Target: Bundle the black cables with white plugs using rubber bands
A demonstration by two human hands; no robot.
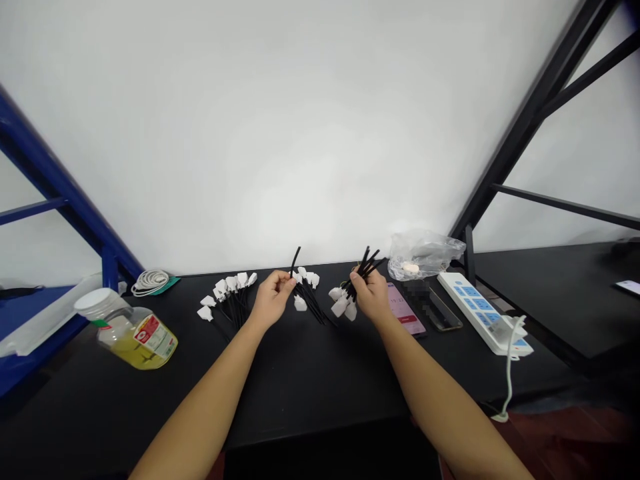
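My left hand point(273, 297) pinches one short black cable point(296, 259) between thumb and fingers, its free end pointing up. A white connector point(300, 304) hangs just below those fingertips; whether it belongs to that cable I cannot tell. My right hand point(371, 297) is closed round a bundle of black cables point(367, 261), with several white connectors point(340, 307) hanging down on its left side. Between the hands, a loose group of similar cables point(313, 303) lies on the black table. Another group of white-ended cables point(233, 293) lies left of my left hand.
A jar of yellow liquid point(143, 343) and a coiled white cord point(151, 283) are on the left. To the right are a pink-screened phone point(403, 307), a dark phone point(443, 310), a clear plastic bag point(425, 250) and a power strip point(475, 303). Slanted frames flank both sides.
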